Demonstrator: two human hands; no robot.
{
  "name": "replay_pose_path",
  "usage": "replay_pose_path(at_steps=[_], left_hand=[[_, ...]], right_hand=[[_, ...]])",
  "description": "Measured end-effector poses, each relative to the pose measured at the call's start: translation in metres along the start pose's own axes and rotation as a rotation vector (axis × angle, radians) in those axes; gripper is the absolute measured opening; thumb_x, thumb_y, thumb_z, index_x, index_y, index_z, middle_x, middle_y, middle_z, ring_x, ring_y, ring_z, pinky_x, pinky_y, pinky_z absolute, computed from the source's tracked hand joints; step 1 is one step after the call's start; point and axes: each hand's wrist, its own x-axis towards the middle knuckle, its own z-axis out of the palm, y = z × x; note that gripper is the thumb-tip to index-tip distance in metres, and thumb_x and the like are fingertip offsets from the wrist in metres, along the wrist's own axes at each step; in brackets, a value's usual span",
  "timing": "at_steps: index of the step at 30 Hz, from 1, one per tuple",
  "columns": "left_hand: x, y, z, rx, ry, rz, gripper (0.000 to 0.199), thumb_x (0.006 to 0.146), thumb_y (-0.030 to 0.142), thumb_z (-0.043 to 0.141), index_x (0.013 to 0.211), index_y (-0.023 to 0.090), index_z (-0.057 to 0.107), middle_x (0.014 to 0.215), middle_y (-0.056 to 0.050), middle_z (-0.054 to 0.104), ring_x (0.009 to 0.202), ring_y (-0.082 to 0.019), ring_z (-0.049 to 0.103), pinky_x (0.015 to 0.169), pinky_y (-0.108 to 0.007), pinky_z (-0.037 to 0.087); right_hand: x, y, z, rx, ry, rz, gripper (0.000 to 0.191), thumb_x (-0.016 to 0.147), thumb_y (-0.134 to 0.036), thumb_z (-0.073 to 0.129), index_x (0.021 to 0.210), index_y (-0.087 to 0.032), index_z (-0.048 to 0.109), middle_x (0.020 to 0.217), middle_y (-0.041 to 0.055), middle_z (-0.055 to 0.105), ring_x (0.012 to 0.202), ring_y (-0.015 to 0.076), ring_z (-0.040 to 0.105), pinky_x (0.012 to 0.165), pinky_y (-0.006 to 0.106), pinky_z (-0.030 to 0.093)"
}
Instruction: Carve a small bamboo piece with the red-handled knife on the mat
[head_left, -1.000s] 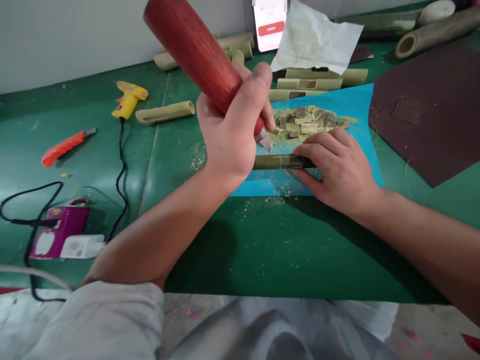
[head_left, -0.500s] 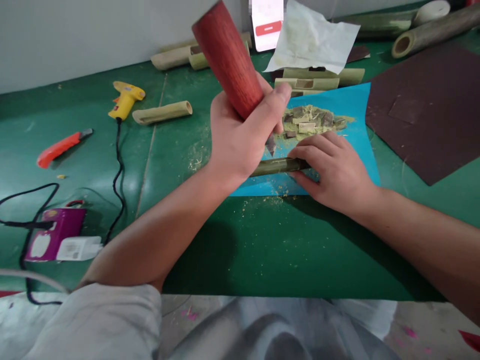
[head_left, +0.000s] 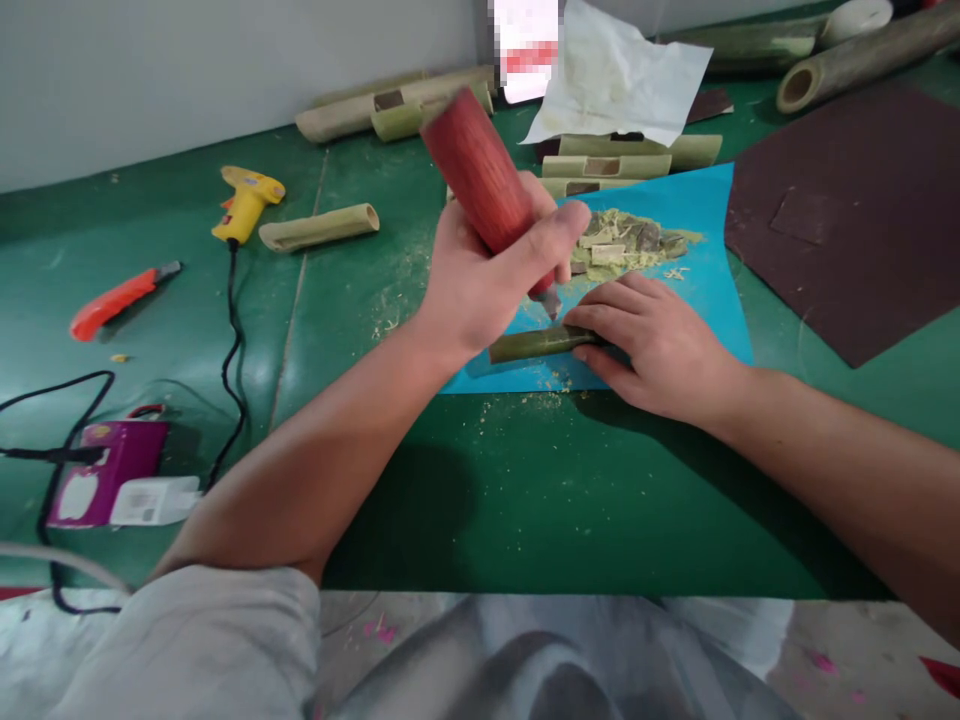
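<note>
My left hand [head_left: 487, 270] is wrapped round a red wooden-handled tool [head_left: 480, 170], held tilted with its pointed metal tip down. That tip is just above a short green bamboo piece [head_left: 529, 345]; whether they touch I cannot tell. My right hand [head_left: 652, 345] grips the bamboo's right end between thumb and fingers, hiding that end. Beneath the bamboo lies a blue sheet [head_left: 716, 300]. Behind my right hand, a heap of shavings and chips [head_left: 622, 245] sits on the sheet.
To the left are an orange cutter [head_left: 116, 302], a yellow glue gun [head_left: 247, 203] with a cord, a bamboo tube [head_left: 322, 228] and a purple box [head_left: 112, 470]. Behind stand a phone [head_left: 525, 50] and white paper [head_left: 615, 80]. A dark brown sheet [head_left: 862, 220] lies at the right.
The red tool is tilted less far up, its top end lower, and its tip has moved slightly right, nearer my right hand. More of the bamboo's left end shows.
</note>
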Motion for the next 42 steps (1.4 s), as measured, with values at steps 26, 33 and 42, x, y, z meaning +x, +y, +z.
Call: replay_pose_path(at_steps=[26, 33, 42], left_hand=[[-0.026, 0.01, -0.004, 0.404, -0.322, 0.326, 0.018, 0.096, 0.033, 0.076, 0.086, 0.023, 0.066, 0.077, 0.002, 0.072, 0.073, -0.013, 0.071, 0.069, -0.031, 0.059], [-0.036, 0.014, -0.01, 0.474, -0.318, 0.321, 0.011, 0.097, 0.031, 0.075, 0.091, 0.024, 0.07, 0.084, 0.001, 0.076, 0.078, -0.013, 0.073, 0.074, -0.03, 0.061], [-0.058, 0.008, -0.001, 0.344, -0.097, 0.189, 0.009, 0.093, 0.021, 0.074, 0.085, 0.021, 0.074, 0.087, -0.001, 0.077, 0.084, -0.015, 0.073, 0.08, -0.033, 0.061]], right_hand=[[-0.001, 0.014, 0.016, 0.175, 0.043, 0.0, 0.01, 0.099, -0.031, 0.054, 0.094, -0.025, 0.048, 0.101, 0.0093, 0.057, 0.095, 0.0285, 0.049, 0.083, 0.044, 0.038], [0.003, 0.015, 0.015, 0.196, 0.021, 0.005, 0.011, 0.1, -0.033, 0.053, 0.096, -0.023, 0.051, 0.102, 0.0105, 0.058, 0.098, 0.0289, 0.049, 0.083, 0.043, 0.036], [0.005, 0.015, 0.018, 0.17, 0.03, 0.002, 0.009, 0.097, -0.031, 0.053, 0.099, -0.023, 0.055, 0.104, 0.0113, 0.061, 0.1, 0.0297, 0.05, 0.085, 0.044, 0.036]])
